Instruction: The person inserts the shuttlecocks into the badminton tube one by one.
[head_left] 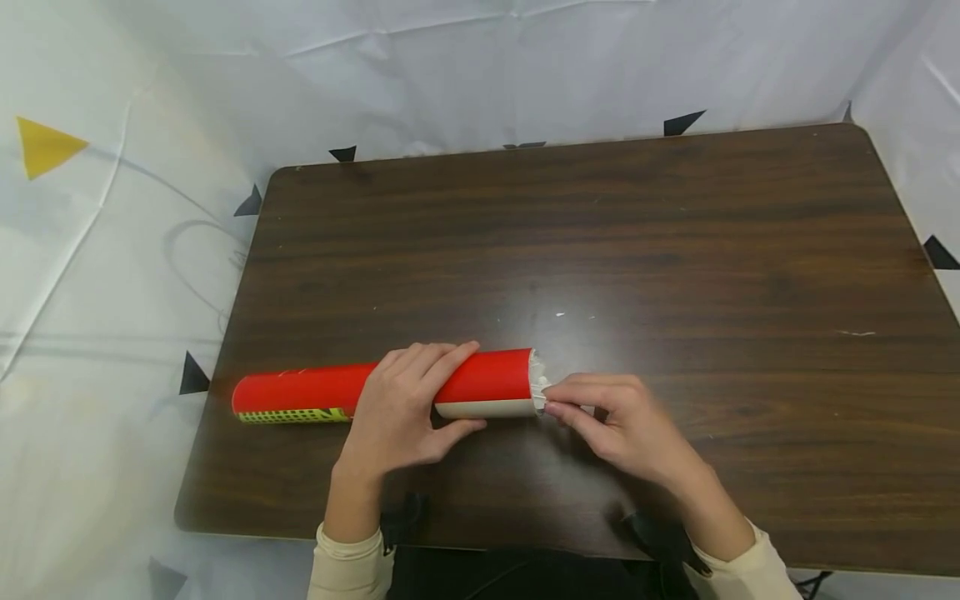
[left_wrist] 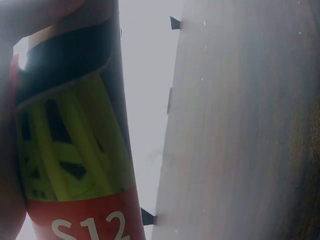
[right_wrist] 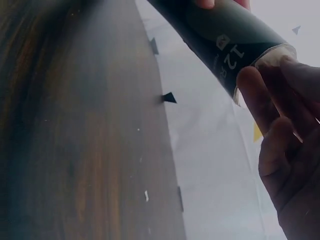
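Observation:
A long red shuttlecock tube (head_left: 487, 379) lies sideways near the table's front edge, with a yellow-green patterned strip and a pale band. My left hand (head_left: 405, 408) grips it around the middle, fingers over the top and thumb at the near side. In the left wrist view the tube (left_wrist: 75, 145) shows a printed shuttlecock and "S12". White, feathery shuttlecock (head_left: 537, 379) edges fill the tube's right end. There my right hand (head_left: 622, 421) pinches the shuttlecock between thumb and fingers, which partly hide it. The right wrist view shows these fingers (right_wrist: 255, 90) right at the tube's rim.
The dark wooden table (head_left: 600, 250) carries a few small white scraps (head_left: 560, 315) beyond the tube. White sheeting (head_left: 480, 75) hangs behind and at the sides, with black tape pieces (head_left: 682, 123) near the table's edges and a yellow triangle (head_left: 47, 147) at left.

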